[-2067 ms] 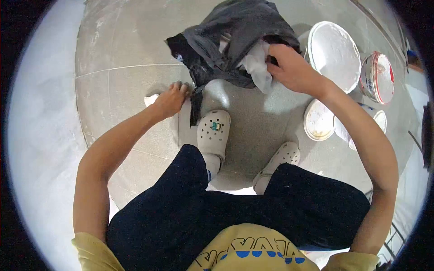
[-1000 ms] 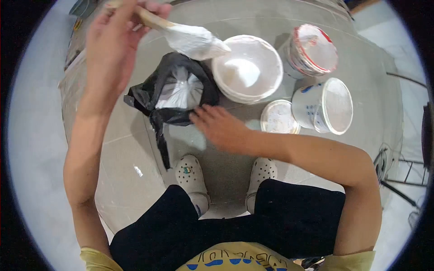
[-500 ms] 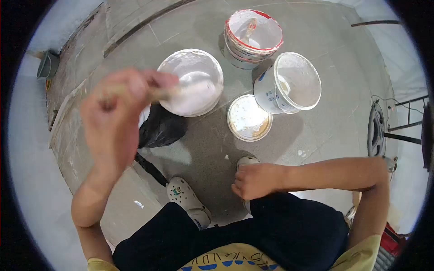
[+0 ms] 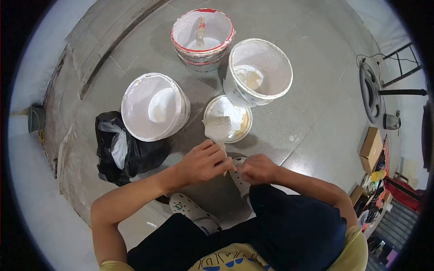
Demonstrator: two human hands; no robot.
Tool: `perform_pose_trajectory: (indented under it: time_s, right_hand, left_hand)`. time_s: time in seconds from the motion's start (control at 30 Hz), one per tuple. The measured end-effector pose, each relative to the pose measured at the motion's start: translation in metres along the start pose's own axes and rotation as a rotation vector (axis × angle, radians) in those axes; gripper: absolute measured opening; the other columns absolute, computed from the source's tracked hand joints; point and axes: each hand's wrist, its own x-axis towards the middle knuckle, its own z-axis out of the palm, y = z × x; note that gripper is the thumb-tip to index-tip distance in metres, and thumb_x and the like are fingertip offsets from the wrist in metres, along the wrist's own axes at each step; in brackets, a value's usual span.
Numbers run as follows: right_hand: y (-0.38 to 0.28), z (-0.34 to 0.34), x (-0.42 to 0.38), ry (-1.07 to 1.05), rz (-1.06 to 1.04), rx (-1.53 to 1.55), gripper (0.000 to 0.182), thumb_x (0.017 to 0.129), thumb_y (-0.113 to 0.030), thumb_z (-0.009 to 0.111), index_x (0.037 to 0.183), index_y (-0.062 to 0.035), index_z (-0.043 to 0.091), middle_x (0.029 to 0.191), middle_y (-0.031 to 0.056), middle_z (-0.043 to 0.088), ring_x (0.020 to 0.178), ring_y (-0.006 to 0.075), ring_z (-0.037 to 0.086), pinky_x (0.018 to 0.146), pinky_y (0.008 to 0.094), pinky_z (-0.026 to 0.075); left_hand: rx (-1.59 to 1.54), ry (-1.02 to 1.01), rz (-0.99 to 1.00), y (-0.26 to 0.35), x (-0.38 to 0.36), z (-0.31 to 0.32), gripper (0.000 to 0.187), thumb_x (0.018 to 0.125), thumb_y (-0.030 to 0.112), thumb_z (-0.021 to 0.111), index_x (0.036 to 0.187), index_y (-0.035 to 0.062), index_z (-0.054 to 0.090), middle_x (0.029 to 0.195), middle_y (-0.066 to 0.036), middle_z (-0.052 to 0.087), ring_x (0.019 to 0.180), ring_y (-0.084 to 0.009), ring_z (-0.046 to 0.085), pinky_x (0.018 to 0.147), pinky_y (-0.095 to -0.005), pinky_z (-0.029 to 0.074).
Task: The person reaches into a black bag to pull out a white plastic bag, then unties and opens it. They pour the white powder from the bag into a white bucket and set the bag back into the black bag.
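My left hand [image 4: 205, 161] grips the handle of a wide, white-coated brush [image 4: 218, 128], whose head lies over the near-left part of a round lid [image 4: 244, 129] smeared white and tan. Just right of it, above a pale clog, my right hand [image 4: 257, 170] is closed; what it holds, if anything, is hidden. Left of the lid, a white bucket [image 4: 184, 108] leans toward me. Beyond the lid stands a red-rimmed bucket [image 4: 202, 58] with a brush inside, and beside that another white bucket [image 4: 234, 90] with white residue at its bottom.
A black plastic bag [image 4: 147, 156] with something white inside lies at the left. A small grey bucket [image 4: 36, 119] is by the left wall. At the right are a dark ring-shaped object [image 4: 367, 92], a cardboard box [image 4: 371, 147] and a red bag [image 4: 405, 193].
My left hand has come down from the upper left with the brush, now close to my right hand. The view has shifted, showing more of the right side and the black bag.
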Motion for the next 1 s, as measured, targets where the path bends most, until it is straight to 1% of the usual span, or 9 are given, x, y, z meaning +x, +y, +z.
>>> perform_pose_trajectory:
  time_s: [0.17, 0.2, 0.27, 0.37, 0.6, 0.73, 0.8, 0.87, 1.0]
  right_hand:
    - [0.021, 0.007, -0.025, -0.003, 0.651, -0.008, 0.016, 0.092, -0.015, 0.057, 0.093, -0.0002, 0.061, 0.071, 0.0104, 0.066, 0.058, 0.0236, 0.065, 0.055, 0.0366, 0.052]
    - [0.022, 0.009, -0.025, -0.006, 0.651, -0.008, 0.016, 0.092, -0.015, 0.057, 0.093, -0.0002, 0.061, 0.071, 0.0104, 0.066, 0.058, 0.0236, 0.065, 0.055, 0.0366, 0.052]
    - [0.023, 0.016, -0.02, 0.044, 1.09, 0.349, 0.025, 0.096, -0.02, 0.053, 0.094, 0.0019, 0.064, 0.072, 0.0121, 0.068, 0.06, 0.0208, 0.067, 0.057, 0.035, 0.052]
    - [0.023, 0.025, -0.014, 0.007, 1.138, 0.408, 0.028, 0.098, -0.023, 0.052, 0.094, 0.0019, 0.065, 0.072, 0.0117, 0.068, 0.059, 0.0186, 0.066, 0.057, 0.0339, 0.052]
    - [0.007, 0.025, 0.01, -0.132, 0.97, 0.364, 0.023, 0.095, -0.018, 0.056, 0.097, 0.0028, 0.065, 0.074, 0.013, 0.069, 0.063, 0.025, 0.067, 0.061, 0.0346, 0.053]
    - [-0.001, 0.001, 0.044, -0.178, 0.669, 0.302, 0.016, 0.09, -0.011, 0.06, 0.097, 0.0022, 0.066, 0.08, 0.0142, 0.069, 0.068, 0.0296, 0.068, 0.065, 0.0361, 0.053]
    - [-0.013, -0.02, 0.073, -0.217, 0.604, 0.274, 0.014, 0.089, -0.009, 0.062, 0.097, 0.0014, 0.066, 0.082, 0.0141, 0.069, 0.069, 0.0301, 0.068, 0.065, 0.0366, 0.053]
    - [-0.02, -0.037, 0.105, -0.198, 0.327, 0.107, 0.013, 0.087, -0.01, 0.065, 0.097, -0.0013, 0.067, 0.077, 0.0126, 0.068, 0.067, 0.0289, 0.067, 0.064, 0.0373, 0.053]
    - [-0.046, -0.057, 0.191, -0.416, -0.009, -0.03, 0.017, 0.082, -0.009, 0.069, 0.097, -0.0015, 0.067, 0.083, 0.0129, 0.067, 0.074, 0.0271, 0.066, 0.066, 0.0372, 0.054]
  left_hand:
    - [-0.008, -0.066, 0.094, -0.016, -0.028, 0.058, 0.02, 0.073, 0.017, 0.069, 0.086, 0.005, 0.061, 0.076, -0.002, 0.051, 0.075, -0.0172, 0.054, 0.069, -0.0322, 0.044]
    - [-0.009, -0.065, 0.091, -0.02, -0.032, 0.067, 0.02, 0.073, 0.017, 0.069, 0.086, 0.005, 0.061, 0.076, -0.002, 0.051, 0.075, -0.0172, 0.054, 0.069, -0.0322, 0.044]
    - [0.097, -0.047, 0.251, -0.029, -0.038, 0.08, 0.021, 0.083, 0.02, 0.072, 0.091, 0.0039, 0.06, 0.074, -0.002, 0.051, 0.072, -0.0174, 0.054, 0.066, -0.0322, 0.043]
    - [0.174, -0.251, 0.21, -0.037, -0.059, 0.092, 0.019, 0.089, 0.023, 0.066, 0.094, 0.0051, 0.061, 0.076, -0.003, 0.053, 0.075, -0.0188, 0.056, 0.069, -0.0324, 0.044]
    - [0.098, -0.336, -0.141, 0.002, -0.116, 0.052, 0.017, 0.084, 0.02, 0.067, 0.094, 0.0072, 0.064, 0.083, -0.005, 0.057, 0.081, -0.0211, 0.057, 0.073, -0.0349, 0.046]
    - [0.211, 0.075, -0.604, 0.029, -0.127, -0.064, 0.013, 0.08, 0.01, 0.071, 0.089, 0.0045, 0.063, 0.075, -0.01, 0.055, 0.068, -0.027, 0.057, 0.061, -0.0391, 0.046]
    - [0.572, 0.221, -0.971, 0.026, -0.154, -0.099, 0.008, 0.08, 0.008, 0.068, 0.084, 0.0029, 0.063, 0.075, -0.014, 0.055, 0.068, -0.0316, 0.057, 0.063, -0.0406, 0.047]
    - [0.558, 0.313, -1.215, 0.013, -0.186, -0.138, 0.007, 0.08, 0.004, 0.066, 0.086, 0.0007, 0.064, 0.078, -0.019, 0.059, 0.072, -0.0374, 0.059, 0.067, -0.0433, 0.048]
    - [0.382, 0.248, -1.303, -0.016, -0.272, -0.148, 0.018, 0.079, 0.005, 0.059, 0.095, -0.0014, 0.065, 0.086, -0.024, 0.064, 0.082, -0.0422, 0.063, 0.075, -0.0468, 0.05]
